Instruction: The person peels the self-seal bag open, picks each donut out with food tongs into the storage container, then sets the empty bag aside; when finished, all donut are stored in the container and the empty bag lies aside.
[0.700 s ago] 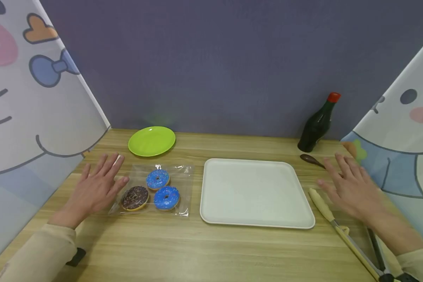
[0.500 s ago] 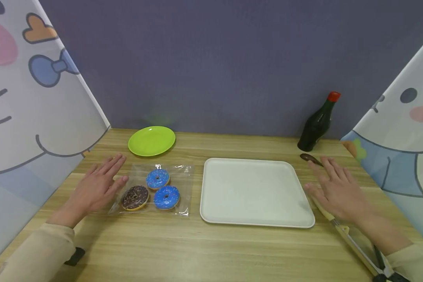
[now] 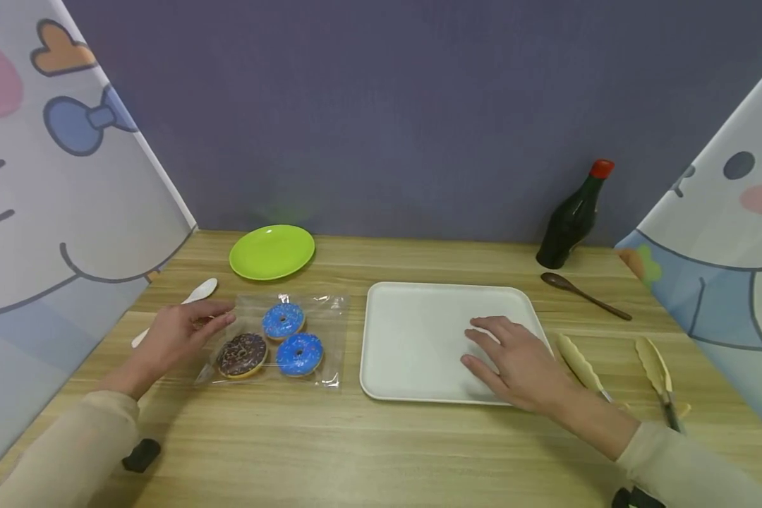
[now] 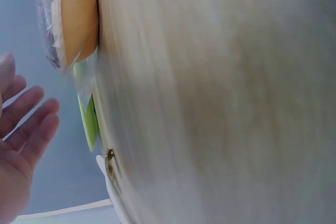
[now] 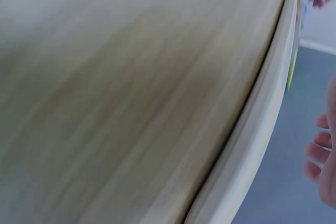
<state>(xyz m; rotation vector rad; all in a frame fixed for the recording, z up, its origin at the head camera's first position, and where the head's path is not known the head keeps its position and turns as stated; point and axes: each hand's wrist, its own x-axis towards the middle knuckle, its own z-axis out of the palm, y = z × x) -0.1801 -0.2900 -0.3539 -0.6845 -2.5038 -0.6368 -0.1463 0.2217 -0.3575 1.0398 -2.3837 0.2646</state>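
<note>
A clear plastic bag (image 3: pixel 331 339) lies on the table with three doughnuts inside: one chocolate doughnut (image 3: pixel 231 361) and two blue doughnuts (image 3: pixel 311 360) with sprinkles. My left hand (image 3: pixel 171 337) hovers at the bag's left edge, its fingers loosely bent and apart from the bag in the left wrist view. A white spoon (image 3: pixel 203 290) lies partly behind that hand. Over the right part of a white rectangular tray (image 3: pixel 413 339) is my right hand (image 3: pixel 523 367), fingers spread and holding nothing; the right wrist view shows it above the tray's rim.
A green plate (image 3: pixel 271 252) stands at the back left. At the back right is a dark bottle (image 3: pixel 568 226) with a red cap, and before it a brown spoon (image 3: pixel 584 295). Tongs (image 3: pixel 578 363) with cream tips lie right of the tray, partly behind my right forearm.
My right hand has moved left from beside the tongs to over the tray, uncovering the brown spoon and tong tips. My left hand has turned and bent its fingers, uncovering the white spoon.
</note>
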